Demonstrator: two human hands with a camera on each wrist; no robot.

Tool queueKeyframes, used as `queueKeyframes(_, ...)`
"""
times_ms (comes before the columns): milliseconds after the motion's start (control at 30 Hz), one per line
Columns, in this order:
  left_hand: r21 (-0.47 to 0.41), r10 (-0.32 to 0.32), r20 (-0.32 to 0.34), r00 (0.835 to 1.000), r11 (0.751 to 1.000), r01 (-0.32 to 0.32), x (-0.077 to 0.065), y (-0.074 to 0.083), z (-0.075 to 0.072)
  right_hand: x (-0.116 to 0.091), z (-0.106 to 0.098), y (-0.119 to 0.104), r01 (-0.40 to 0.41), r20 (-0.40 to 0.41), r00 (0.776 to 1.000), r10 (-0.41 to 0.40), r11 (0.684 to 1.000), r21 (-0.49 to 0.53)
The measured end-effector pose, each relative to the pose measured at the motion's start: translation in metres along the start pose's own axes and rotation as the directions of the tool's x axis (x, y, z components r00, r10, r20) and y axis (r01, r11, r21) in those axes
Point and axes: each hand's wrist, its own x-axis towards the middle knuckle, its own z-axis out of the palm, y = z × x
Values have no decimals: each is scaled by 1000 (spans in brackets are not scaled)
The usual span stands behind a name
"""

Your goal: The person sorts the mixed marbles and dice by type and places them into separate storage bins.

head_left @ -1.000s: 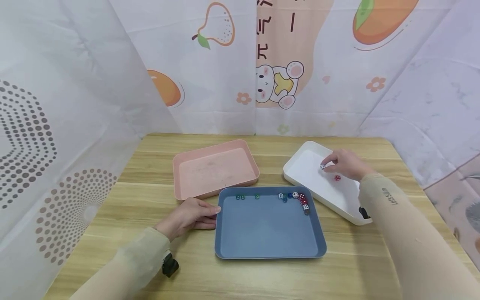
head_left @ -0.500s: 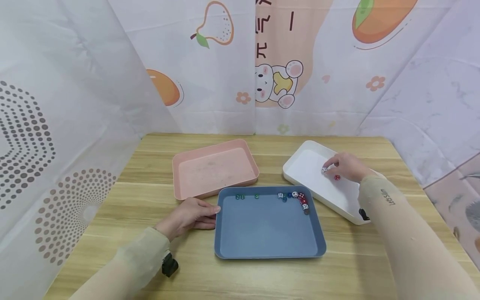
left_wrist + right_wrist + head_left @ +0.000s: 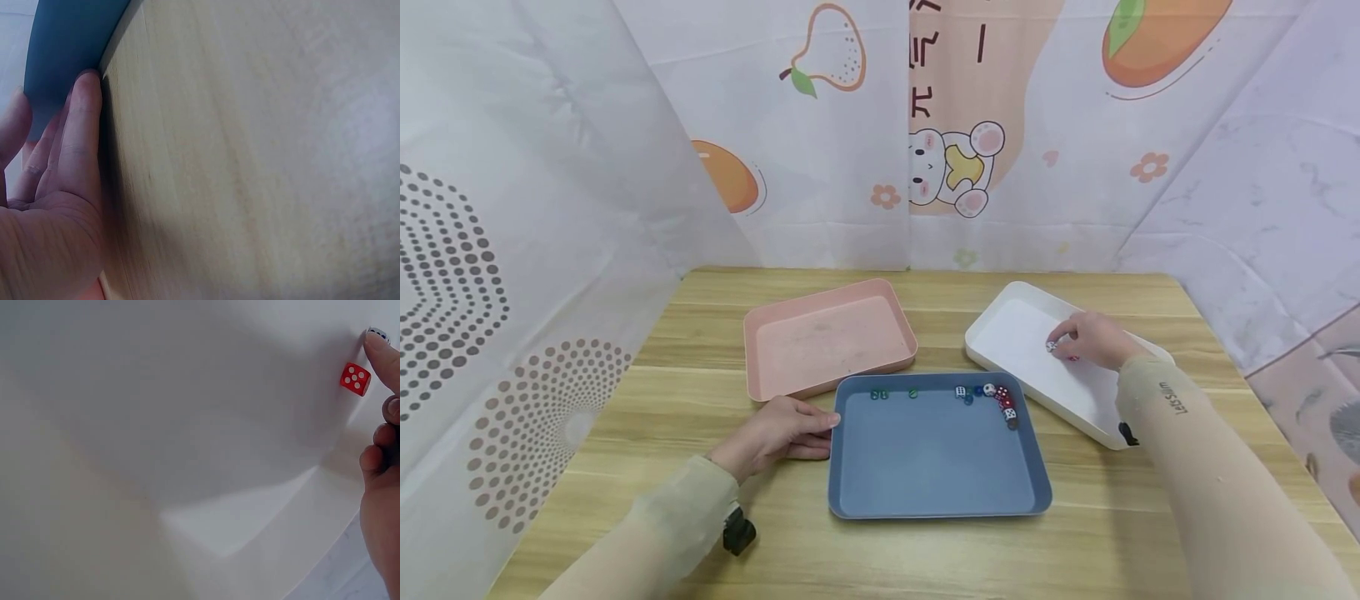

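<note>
My right hand [image 3: 1093,337] is inside the white tray [image 3: 1000,343], pinching a white die [image 3: 1051,346] at its fingertips. In the right wrist view the thumb covers part of the white die [image 3: 379,334], with a red die [image 3: 355,379] on the tray floor just beside it. From the head, the right hand's fingers mostly hide that red die [image 3: 1073,358]. My left hand [image 3: 780,437] touches the left side of the blue tray [image 3: 940,467]. Its thumb lies at the rim and its extended fingers rest along the outer wall [image 3: 72,50].
Small green dice [image 3: 880,394] lie along the blue tray's far wall. White, blue and red dice cluster in its far right corner, among them a red die [image 3: 1004,402]. A pink tray [image 3: 827,342] stands behind on the wooden table [image 3: 715,325]. Printed curtains enclose the table.
My right hand has shifted slightly toward me and right with the white die, closing on the red die and covering much of it. The left hand and trays stay in place.
</note>
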Motion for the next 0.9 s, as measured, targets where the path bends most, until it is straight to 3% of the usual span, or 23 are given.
queueKeyframes(733,-1,3,5,1000,1000,-3,-1,0,-1,-9,-6,-2,-20,-18,1000,20,1000,10)
queueKeyframes(900,-4,4,9,1000,1000,-4,-1,0,-1,-11,-9,-7,16,-47,999,-15,1000,17)
